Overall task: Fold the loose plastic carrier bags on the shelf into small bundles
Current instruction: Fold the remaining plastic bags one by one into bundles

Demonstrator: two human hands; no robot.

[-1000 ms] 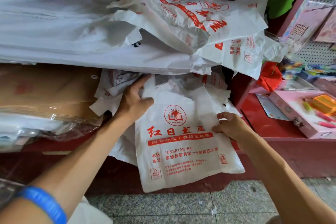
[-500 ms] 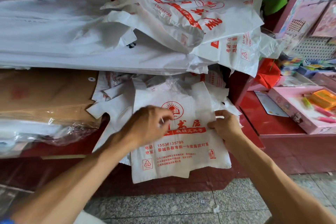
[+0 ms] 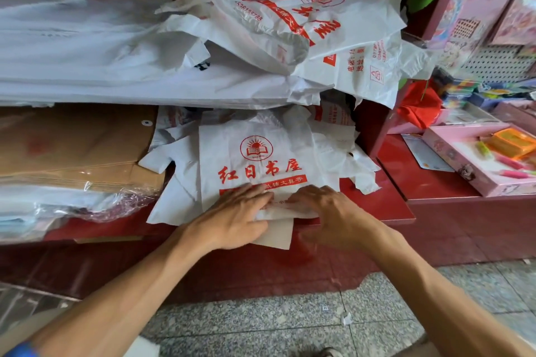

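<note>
Both grips, left hand (image 3: 232, 219) and right hand (image 3: 327, 213), press with nearly straight fingers side by side on the folded lower edge of the printed bag (image 3: 261, 159), which lies lengthwise away from them on the shelf (image 3: 388, 206).

The carrier bag (image 3: 255, 165) was white with red print; beside it, brown cardboard (image 3: 72, 148) on the dark-red shelf (image 3: 377, 206).

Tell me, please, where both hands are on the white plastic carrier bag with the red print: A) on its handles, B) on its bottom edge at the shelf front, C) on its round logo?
B: the left hand and right hand press the white plastic carrier bag's bottom edge.
</note>
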